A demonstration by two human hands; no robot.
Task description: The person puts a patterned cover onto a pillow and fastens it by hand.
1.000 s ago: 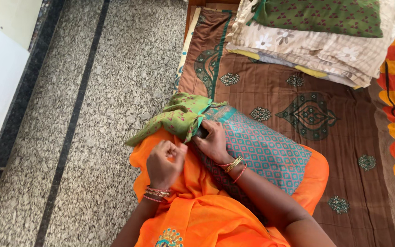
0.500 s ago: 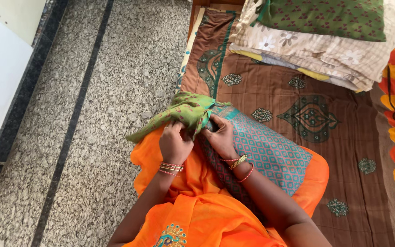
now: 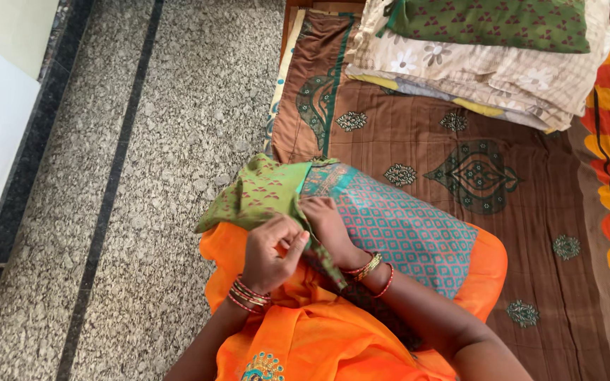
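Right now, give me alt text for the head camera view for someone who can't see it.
Seen from above, a person in orange clothing works a green patterned cover onto the end of a teal diamond-print pillow on their lap, the left hand pinching the cover's edge and the right hand on the pillow. Folded bedding lies on a brown patterned sheet beside a speckled floor.

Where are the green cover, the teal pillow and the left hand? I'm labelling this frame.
green cover (image 3: 259,194), head view, on its bunched patterned cloth.
teal pillow (image 3: 404,229), head view, on the middle of its bare side.
left hand (image 3: 270,257), head view, on its back.
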